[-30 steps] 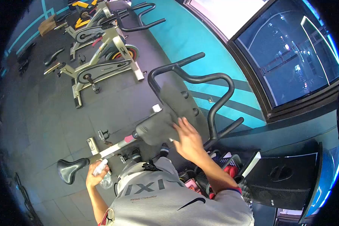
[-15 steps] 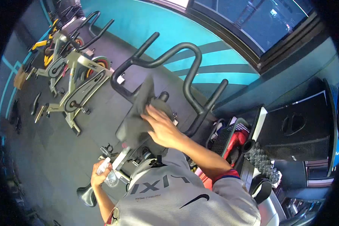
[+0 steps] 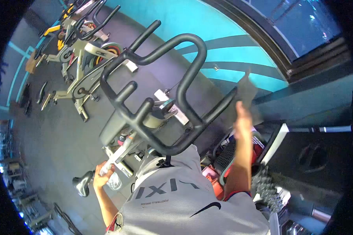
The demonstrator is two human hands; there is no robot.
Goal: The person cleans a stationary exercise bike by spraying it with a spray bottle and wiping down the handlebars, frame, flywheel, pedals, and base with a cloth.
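Observation:
My right hand [image 3: 244, 119] is closed on a dark grey cloth [image 3: 247, 92], blurred by motion, at the right-hand tip of an exercise bike's black handlebar [image 3: 202, 53]. Whether the cloth wraps round the grip or only touches it is hard to tell. Low on the left, my left hand [image 3: 102, 178] grips a clear spray bottle [image 3: 114, 182] with a white top. The bottle is beside the bike frame, near a black saddle [image 3: 82, 184].
More exercise bikes [image 3: 80, 74] stand at the upper left. A turquoise wall [image 3: 231, 51] runs behind the handlebar. On my right are a black basket [image 3: 227, 152] with red items, a spiky dark foam roller [image 3: 268, 190] and a large black panel [image 3: 313, 160].
My right hand has carried the cloth from the middle of the handlebar rightward to its end, uncovering the centre grips. The left hand still holds the bottle. The view has shifted slightly.

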